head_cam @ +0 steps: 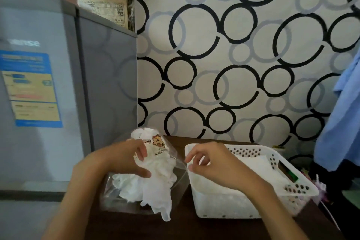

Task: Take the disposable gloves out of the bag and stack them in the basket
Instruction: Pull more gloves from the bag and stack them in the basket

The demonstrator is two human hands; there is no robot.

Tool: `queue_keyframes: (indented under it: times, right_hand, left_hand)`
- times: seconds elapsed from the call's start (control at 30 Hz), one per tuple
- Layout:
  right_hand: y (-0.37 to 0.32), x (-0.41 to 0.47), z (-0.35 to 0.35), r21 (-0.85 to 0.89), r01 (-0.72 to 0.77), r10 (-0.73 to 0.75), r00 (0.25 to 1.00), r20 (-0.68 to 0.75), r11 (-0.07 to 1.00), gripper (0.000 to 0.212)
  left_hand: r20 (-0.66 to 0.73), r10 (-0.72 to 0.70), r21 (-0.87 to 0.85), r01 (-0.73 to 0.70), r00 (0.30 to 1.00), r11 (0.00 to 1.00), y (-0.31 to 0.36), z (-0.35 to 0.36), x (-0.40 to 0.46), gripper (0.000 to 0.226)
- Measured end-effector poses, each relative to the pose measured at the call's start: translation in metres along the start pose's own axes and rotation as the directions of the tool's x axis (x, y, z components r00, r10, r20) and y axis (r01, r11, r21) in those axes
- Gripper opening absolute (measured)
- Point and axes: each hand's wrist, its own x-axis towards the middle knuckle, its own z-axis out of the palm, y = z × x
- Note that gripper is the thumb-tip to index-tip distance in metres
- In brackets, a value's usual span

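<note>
While I watch through the head camera, these lines run from the largest thing down.

Wall: wallpaper (233, 54) behind the tabletop, pale, printed with black and grey overlapping rings.

Fridge: grey fridge (48, 93) on my left, smooth metal-looking front, a blue and yellow label (31, 87) stuck on the door; its print is too blurred to read.

Cloth: soft blue fabric (341, 119) hanging at the right edge, in folds.

Tabletop: dark brown tabletop (185, 226), smooth, set against the wall, carrying the bag and the basket side by side.

Basket: white plastic basket (292, 200), rectangular, walls pierced with round holes; flat white sheets lie inside, but I cannot tell how many.

Bag: clear, glossy plastic bag (181, 179), just left of the basket and touching its near corner, crumpled and open toward me.

Gloves: disposable gloves (155, 185), thin translucent white film, bunched in a wrinkled heap inside the bag, one glove drooping over its front edge onto the tabletop; a printed white bag (157, 146) with a cartoon figure sits at the top of the heap.

Left hand: my left hand (124, 160) rests on the heap, fingers curled into the white film and holding it.

Right hand: my right hand (212, 163) is over the basket's left rim, thumb and forefinger pinching the clear bag's edge.
</note>
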Motion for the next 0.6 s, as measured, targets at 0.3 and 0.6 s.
queue_keyframes:
  times: [0.3, 0.6]
  right_hand:
    - [-0.053, 0.022, 0.08, -0.35, -0.095, 0.165, 0.971, 0.175, 0.932, 0.053]
    - [-0.023, 0.027, 0.051, 0.078, 0.03, -0.019, 0.989, -0.147, 0.997, 0.014]
  left_hand:
    - [-0.195, 0.069, -0.171, -0.104, 0.978, 0.98, -0.012, -0.001, 0.006, 0.004]
    - [-0.269, 0.099, -0.151, -0.144, 0.958, 0.978, -0.017, 0.001, 0.008, 0.008]
